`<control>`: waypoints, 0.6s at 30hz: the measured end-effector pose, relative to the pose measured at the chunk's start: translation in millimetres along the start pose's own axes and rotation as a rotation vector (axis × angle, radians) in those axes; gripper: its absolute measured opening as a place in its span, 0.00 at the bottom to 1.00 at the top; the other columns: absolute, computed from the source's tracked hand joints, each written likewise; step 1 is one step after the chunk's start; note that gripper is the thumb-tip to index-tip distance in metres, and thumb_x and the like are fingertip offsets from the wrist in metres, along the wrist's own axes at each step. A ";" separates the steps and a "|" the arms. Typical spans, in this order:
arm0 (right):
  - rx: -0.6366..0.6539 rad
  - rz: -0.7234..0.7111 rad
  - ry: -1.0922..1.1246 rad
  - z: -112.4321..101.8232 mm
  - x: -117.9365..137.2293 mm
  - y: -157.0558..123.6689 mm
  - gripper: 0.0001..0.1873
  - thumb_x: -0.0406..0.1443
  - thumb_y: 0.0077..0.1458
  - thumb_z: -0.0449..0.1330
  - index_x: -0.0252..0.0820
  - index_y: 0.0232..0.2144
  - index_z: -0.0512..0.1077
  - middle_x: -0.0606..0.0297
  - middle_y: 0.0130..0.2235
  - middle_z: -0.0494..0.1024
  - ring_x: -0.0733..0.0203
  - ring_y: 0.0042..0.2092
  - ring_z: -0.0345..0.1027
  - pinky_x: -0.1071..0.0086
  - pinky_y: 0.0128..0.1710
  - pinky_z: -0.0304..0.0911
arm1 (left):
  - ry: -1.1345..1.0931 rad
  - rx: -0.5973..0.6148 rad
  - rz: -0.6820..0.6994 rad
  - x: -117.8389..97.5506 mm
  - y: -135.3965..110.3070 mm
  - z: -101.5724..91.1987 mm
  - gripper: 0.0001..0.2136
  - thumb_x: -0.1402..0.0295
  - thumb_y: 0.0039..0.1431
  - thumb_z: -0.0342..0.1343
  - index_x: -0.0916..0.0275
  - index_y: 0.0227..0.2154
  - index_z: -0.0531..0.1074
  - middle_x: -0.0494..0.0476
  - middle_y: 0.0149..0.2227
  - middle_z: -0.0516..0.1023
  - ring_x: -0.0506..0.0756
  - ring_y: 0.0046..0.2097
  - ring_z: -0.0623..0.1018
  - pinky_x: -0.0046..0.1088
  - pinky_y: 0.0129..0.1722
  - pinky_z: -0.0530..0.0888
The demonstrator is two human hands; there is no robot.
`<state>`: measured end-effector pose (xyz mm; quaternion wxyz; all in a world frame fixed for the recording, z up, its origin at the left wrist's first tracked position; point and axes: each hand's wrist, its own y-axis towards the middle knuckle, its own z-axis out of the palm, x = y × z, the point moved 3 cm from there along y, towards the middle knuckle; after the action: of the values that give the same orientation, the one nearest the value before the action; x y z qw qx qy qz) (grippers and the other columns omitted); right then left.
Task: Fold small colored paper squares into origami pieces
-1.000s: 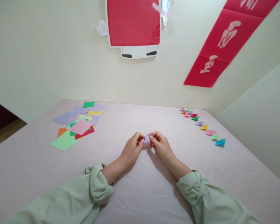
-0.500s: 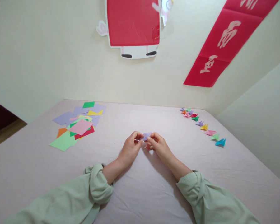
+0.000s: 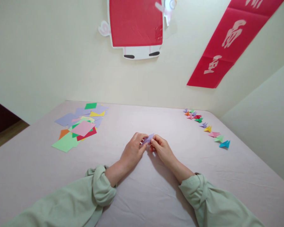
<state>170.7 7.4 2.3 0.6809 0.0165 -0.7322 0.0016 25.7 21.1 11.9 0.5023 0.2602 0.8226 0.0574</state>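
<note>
A small folded purple paper piece (image 3: 148,138) is pinched between both my hands over the middle of the pale pink surface (image 3: 142,195). My left hand (image 3: 133,149) grips its left side with curled fingers. My right hand (image 3: 161,147) holds its right side with thumb and fingertips closed. Both wrists rest low on the surface, sleeves of light green rolled up.
A loose pile of coloured paper squares (image 3: 81,127) lies at the far left. A curved row of several small folded paper figures (image 3: 207,127) runs along the far right. Red paper decorations (image 3: 136,25) hang on the wall behind.
The purple piece has been turned slightly between my fingers and now points up to the right. My hands have stayed in the same spot.
</note>
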 end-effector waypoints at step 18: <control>-0.044 -0.036 -0.088 -4.1 1.3 0.4 0.13 0.45 0.58 0.54 0.43 0.28 0.65 0.73 0.19 0.67 0.65 0.22 0.60 0.71 0.25 0.56 | -0.211 0.032 -0.094 -0.3 1.2 2.7 0.07 0.73 0.59 0.48 0.60 0.37 0.69 0.52 0.37 0.75 0.51 0.37 0.75 0.28 0.39 0.72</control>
<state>174.6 7.9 3.9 0.6481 0.0148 -0.7609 -0.0276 28.6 21.5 11.3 0.5843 0.2336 0.7772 -0.0072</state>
